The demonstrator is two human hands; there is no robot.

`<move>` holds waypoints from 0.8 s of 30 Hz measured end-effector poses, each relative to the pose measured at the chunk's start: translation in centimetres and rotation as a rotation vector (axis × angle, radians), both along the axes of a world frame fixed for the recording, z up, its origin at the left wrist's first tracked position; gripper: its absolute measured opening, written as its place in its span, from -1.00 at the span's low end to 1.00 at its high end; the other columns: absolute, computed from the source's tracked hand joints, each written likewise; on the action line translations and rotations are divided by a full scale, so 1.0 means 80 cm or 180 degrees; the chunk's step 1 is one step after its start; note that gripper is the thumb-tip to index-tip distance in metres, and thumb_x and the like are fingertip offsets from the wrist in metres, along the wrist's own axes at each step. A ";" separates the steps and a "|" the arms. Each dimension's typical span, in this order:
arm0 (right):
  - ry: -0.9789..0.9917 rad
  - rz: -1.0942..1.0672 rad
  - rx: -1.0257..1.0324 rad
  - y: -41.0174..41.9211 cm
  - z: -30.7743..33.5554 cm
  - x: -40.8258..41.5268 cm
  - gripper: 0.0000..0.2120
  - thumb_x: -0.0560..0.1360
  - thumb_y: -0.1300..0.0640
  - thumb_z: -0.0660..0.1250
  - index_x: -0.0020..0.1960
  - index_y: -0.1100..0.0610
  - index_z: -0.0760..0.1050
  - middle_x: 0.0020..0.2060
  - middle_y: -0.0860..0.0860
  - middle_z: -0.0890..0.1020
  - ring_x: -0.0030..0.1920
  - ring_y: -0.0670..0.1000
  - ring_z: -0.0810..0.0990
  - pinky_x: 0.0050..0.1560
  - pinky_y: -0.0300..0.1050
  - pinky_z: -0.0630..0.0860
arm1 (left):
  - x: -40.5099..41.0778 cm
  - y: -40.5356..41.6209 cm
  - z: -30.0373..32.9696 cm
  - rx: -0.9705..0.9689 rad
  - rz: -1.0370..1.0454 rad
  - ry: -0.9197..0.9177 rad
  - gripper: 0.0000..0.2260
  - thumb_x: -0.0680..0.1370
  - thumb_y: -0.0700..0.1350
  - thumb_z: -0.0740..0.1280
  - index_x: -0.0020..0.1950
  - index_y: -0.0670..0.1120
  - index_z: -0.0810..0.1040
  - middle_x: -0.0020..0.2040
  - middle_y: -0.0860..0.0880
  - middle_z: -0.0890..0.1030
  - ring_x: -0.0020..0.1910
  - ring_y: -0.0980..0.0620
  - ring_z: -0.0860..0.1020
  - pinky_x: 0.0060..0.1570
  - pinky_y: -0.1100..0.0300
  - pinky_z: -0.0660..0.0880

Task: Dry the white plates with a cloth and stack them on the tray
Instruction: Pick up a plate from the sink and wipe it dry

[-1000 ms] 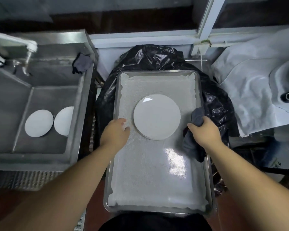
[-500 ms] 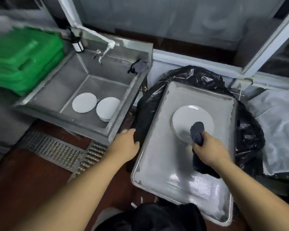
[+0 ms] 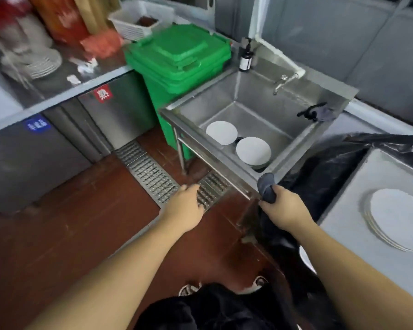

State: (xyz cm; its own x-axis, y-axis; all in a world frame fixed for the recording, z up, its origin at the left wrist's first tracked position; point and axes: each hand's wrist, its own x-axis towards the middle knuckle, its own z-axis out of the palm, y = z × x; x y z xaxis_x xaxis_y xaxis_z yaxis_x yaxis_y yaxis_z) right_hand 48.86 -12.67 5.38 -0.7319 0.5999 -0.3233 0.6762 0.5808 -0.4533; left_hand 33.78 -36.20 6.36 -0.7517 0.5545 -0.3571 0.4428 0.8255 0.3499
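Gripping the cloth [image 3: 267,188] in my right fingers [image 3: 275,191], left fingers [image 3: 193,190] loose, I had plates stacked on the tray [image 3: 343,225], more waiting in the sink [image 3: 248,108].

A commercial kitchen's washing-up area is shown. It is marked by a deep steel sink [image 3: 255,108] with a wall tap [image 3: 281,82], steel counters with under-counter fridge doors [image 3: 119,110], a floor drain grate [image 3: 153,177] set in red tiles, and a green lidded bin [image 3: 179,58].
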 end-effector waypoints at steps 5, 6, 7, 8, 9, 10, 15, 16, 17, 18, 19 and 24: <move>-0.0102 0.0665 -0.0045 -0.081 -0.001 -0.092 -0.73 0.58 -0.06 0.43 -0.11 0.01 0.37 -0.25 -0.04 0.54 -0.26 -0.01 0.51 -0.37 -0.06 0.32 | -0.043 -0.085 0.003 0.0002 0.0354 0.0034 -0.45 0.65 -0.01 0.33 0.64 0.03 0.30 0.50 -0.09 0.46 0.35 -0.14 0.57 0.29 -0.12 0.59; -0.0106 0.0773 -0.0076 -0.091 -0.001 -0.109 -0.75 0.59 -0.05 0.42 -0.09 0.03 0.39 -0.25 -0.04 0.54 -0.24 0.04 0.54 -0.34 -0.03 0.34 | -0.051 -0.094 0.004 0.0000 0.0411 0.0053 -0.45 0.64 0.00 0.34 0.63 0.03 0.31 0.48 -0.09 0.48 0.34 -0.14 0.57 0.28 -0.13 0.60; -0.0111 0.0875 -0.0091 -0.099 -0.001 -0.125 -0.77 0.59 -0.04 0.41 -0.06 0.05 0.41 -0.24 -0.03 0.54 -0.19 0.10 0.57 -0.28 -0.01 0.38 | -0.060 -0.100 0.004 -0.0003 0.0469 0.0067 -0.45 0.64 0.01 0.34 0.62 0.04 0.32 0.45 -0.09 0.49 0.32 -0.14 0.58 0.27 -0.14 0.60; -0.0112 0.0956 -0.0100 -0.105 0.000 -0.141 -0.79 0.59 -0.03 0.40 -0.03 0.07 0.44 -0.22 -0.01 0.57 -0.12 0.17 0.59 -0.22 0.01 0.42 | -0.068 -0.104 0.003 -0.0003 0.0514 0.0082 -0.46 0.63 0.02 0.35 0.61 0.05 0.33 0.43 -0.09 0.50 0.30 -0.14 0.59 0.26 -0.14 0.61; -0.0114 0.1032 -0.0101 -0.109 0.001 -0.158 -0.79 0.58 -0.03 0.40 0.01 0.09 0.46 -0.17 0.04 0.61 -0.06 0.21 0.62 -0.17 0.02 0.46 | -0.076 -0.106 0.003 -0.0003 0.0549 0.0083 -0.46 0.63 0.02 0.35 0.60 0.05 0.33 0.42 -0.09 0.51 0.30 -0.15 0.59 0.25 -0.15 0.61; -0.0115 0.1111 -0.0079 -0.111 0.002 -0.174 -0.78 0.58 -0.03 0.40 0.05 0.10 0.48 -0.11 0.09 0.66 -0.01 0.25 0.64 -0.13 0.04 0.51 | -0.085 -0.107 0.002 -0.0003 0.0575 0.0070 -0.46 0.63 0.02 0.36 0.60 0.06 0.32 0.43 -0.08 0.50 0.31 -0.15 0.58 0.25 -0.15 0.61; -0.0133 0.1315 0.0093 -0.095 -0.003 -0.252 -0.69 0.56 -0.06 0.38 0.18 0.12 0.48 0.08 0.20 0.70 0.10 0.31 0.65 -0.02 0.08 0.58 | -0.138 -0.083 -0.003 -0.0068 0.0638 0.0043 -0.45 0.63 0.03 0.37 0.60 0.06 0.30 0.40 -0.08 0.50 0.31 -0.14 0.55 0.24 -0.15 0.60; -0.0127 0.1351 0.0116 -0.088 -0.005 -0.268 -0.69 0.57 -0.05 0.38 0.19 0.12 0.48 0.08 0.20 0.70 0.10 0.31 0.65 -0.02 0.08 0.57 | -0.151 -0.072 -0.004 -0.0084 0.0645 0.0050 -0.43 0.63 0.02 0.37 0.61 0.05 0.28 0.42 -0.08 0.49 0.33 -0.15 0.55 0.25 -0.16 0.60; -0.0121 0.1387 0.0136 -0.079 -0.008 -0.285 -0.69 0.57 -0.05 0.37 0.20 0.12 0.48 0.09 0.20 0.71 0.11 0.31 0.66 -0.02 0.07 0.56 | -0.165 -0.060 -0.004 -0.0102 0.0638 0.0069 -0.41 0.63 0.02 0.37 0.63 0.05 0.26 0.45 -0.09 0.48 0.34 -0.15 0.55 0.26 -0.15 0.60; -0.0115 0.1411 0.0148 -0.068 -0.008 -0.301 -0.68 0.58 -0.05 0.36 0.22 0.11 0.48 0.10 0.20 0.71 0.11 0.31 0.66 -0.03 0.06 0.54 | -0.180 -0.044 -0.004 -0.0121 0.0614 0.0090 -0.39 0.64 0.02 0.37 0.65 0.04 0.24 0.47 -0.09 0.46 0.35 -0.15 0.54 0.28 -0.15 0.59; -0.0102 0.1420 0.0147 -0.055 -0.007 -0.318 -0.67 0.58 -0.05 0.36 0.24 0.12 0.48 0.11 0.21 0.71 0.12 0.32 0.66 -0.02 0.06 0.54 | -0.196 -0.027 -0.002 -0.0134 0.0573 0.0113 -0.38 0.64 0.02 0.36 0.66 0.03 0.23 0.49 -0.10 0.45 0.36 -0.16 0.54 0.28 -0.14 0.59; -0.0018 0.1307 0.0025 0.027 0.008 -0.386 -0.63 0.59 -0.03 0.37 0.30 0.14 0.47 0.13 0.24 0.69 0.13 0.34 0.65 -0.03 0.04 0.54 | -0.277 0.071 0.023 -0.0215 0.0347 0.0291 -0.41 0.64 0.01 0.33 0.65 0.00 0.27 0.47 -0.11 0.47 0.33 -0.17 0.55 0.26 -0.11 0.60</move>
State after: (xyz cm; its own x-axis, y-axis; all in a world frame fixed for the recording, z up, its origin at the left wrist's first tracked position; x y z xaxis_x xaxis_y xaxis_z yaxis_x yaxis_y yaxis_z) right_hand 17.96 -10.52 6.00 -0.9093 0.2606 -0.3245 0.3899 0.8063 -0.4448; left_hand 11.62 -30.56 8.19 -0.8372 0.4449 -0.3180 0.3767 0.8907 0.2544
